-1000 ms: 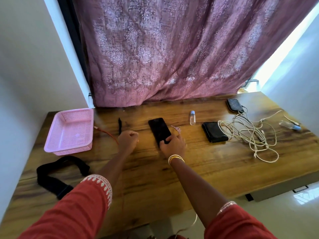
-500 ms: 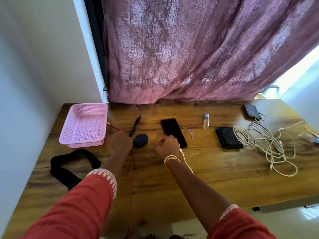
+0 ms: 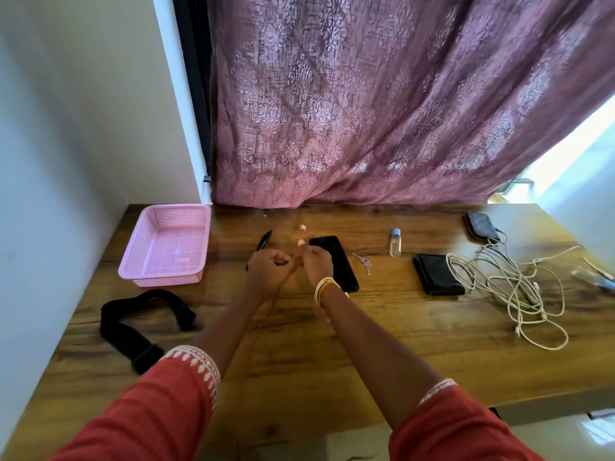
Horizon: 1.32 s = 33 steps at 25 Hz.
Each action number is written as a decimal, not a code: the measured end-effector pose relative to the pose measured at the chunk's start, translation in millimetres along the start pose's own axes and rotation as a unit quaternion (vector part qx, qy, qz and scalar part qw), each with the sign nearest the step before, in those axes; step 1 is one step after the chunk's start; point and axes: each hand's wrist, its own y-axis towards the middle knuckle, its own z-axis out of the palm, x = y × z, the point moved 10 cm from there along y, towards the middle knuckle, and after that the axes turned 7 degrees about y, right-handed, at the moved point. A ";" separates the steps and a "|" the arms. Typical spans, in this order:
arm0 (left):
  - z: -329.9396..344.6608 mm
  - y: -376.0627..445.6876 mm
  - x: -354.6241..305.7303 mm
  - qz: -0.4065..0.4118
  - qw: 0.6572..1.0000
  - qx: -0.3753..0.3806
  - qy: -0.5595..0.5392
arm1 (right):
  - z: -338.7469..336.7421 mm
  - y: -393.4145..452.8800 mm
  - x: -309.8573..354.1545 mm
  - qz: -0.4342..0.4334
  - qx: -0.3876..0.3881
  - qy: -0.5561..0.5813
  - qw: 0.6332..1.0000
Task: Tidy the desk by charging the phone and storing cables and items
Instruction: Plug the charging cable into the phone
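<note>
A black phone (image 3: 336, 257) lies face up on the wooden desk (image 3: 382, 334), partly behind my right hand (image 3: 317, 262). My left hand (image 3: 268, 271) and my right hand are raised close together above the desk, both pinching a thin red cable (image 3: 301, 242) whose pale plug end sticks up between them. The cable runs down from my left hand toward the desk's front edge. A tangle of white cables (image 3: 512, 287) lies at the right. An empty pink basket (image 3: 166, 244) stands at the back left.
A black pen (image 3: 264, 241), small keys (image 3: 362, 261), a clear bottle (image 3: 395, 242), a black wallet (image 3: 436, 274), a dark pouch (image 3: 481, 224) and a black strap (image 3: 139, 322) lie on the desk. A curtain hangs behind; a wall is at the left.
Both hands lifted off the desk and came together, raising the red cable's end. The small dark round object seen beside my left hand is no longer in sight. The camera moved closer.
</note>
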 end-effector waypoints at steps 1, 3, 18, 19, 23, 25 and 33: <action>7.1 -2.4 -4.9 0.007 1.000 0.021 -0.011 | 1.0 2.4 0.0 0.042 0.001 0.099 0.994; 17.3 -5.5 -6.5 0.011 0.998 0.054 -0.018 | -2.6 5.0 -6.6 0.121 -0.011 0.262 0.957; 15.9 -4.3 45.2 0.015 0.978 0.056 0.199 | -63.8 -10.7 -66.6 0.166 -0.090 0.125 0.974; 17.7 -1.9 47.7 0.015 0.977 0.059 0.206 | -65.7 -13.8 -67.0 0.153 -0.090 0.121 0.977; 23.1 5.8 41.0 0.025 0.965 0.056 0.256 | -70.9 -25.6 -70.0 0.121 -0.082 0.097 0.984; 26.5 11.5 36.3 0.013 0.967 0.059 0.247 | -72.2 -28.0 -67.8 0.101 -0.071 0.089 0.988; 92.4 -10.6 37.3 -0.300 0.850 0.137 -0.412 | -99.8 -30.5 -38.7 -0.026 -0.102 0.003 0.994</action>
